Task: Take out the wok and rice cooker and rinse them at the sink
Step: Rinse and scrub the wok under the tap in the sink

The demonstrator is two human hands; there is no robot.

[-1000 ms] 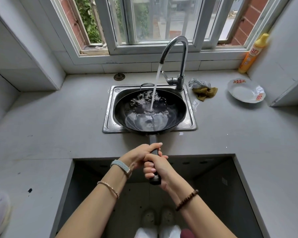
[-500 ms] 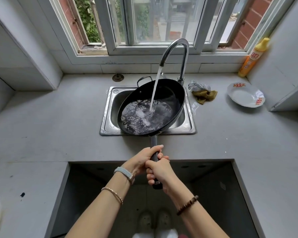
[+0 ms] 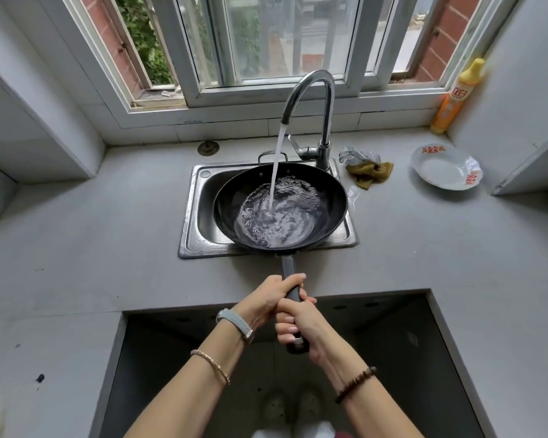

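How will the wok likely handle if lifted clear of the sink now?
Probably front-heavy: the wok holds pooled water, far from the long handle that left hand and right hand both grip. The water would likely slosh, shifting the load. It looks rigid, unlikely to flex.

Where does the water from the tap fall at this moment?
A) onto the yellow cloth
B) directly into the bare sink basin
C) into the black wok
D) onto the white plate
C: the stream from the tap lands inside the wok, held over the sink.
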